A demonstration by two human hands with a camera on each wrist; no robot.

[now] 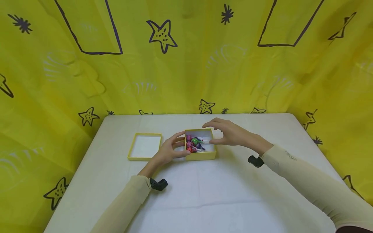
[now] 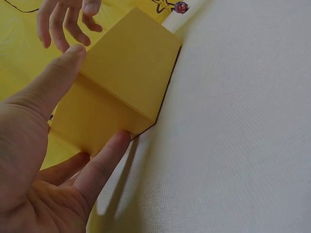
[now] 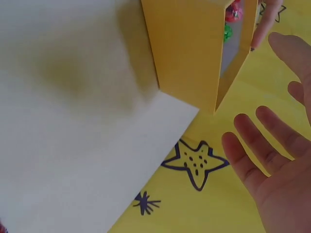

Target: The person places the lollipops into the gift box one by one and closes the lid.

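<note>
A yellow open box [image 1: 201,156] stands mid-table with several wrapped lollipops [image 1: 193,144] inside. My left hand [image 1: 181,144] grips the box's left wall. In the left wrist view its thumb [image 2: 58,77] lies on the upper edge of the box [image 2: 131,63] and a finger [image 2: 107,158] presses the lower corner. My right hand [image 1: 208,133] hovers over the box's right side with fingers spread, thumb close to the rim. In the right wrist view this hand [image 3: 272,155] is open and apart from the box [image 3: 187,53]; the lollipops [image 3: 232,14] show through the opening.
The box's yellow lid [image 1: 144,146] lies upturned just left of the box. A white table [image 1: 204,200] is ringed by a yellow cloth with black stars [image 1: 161,34]. Black wrist camera mounts [image 1: 158,184] sit below both wrists.
</note>
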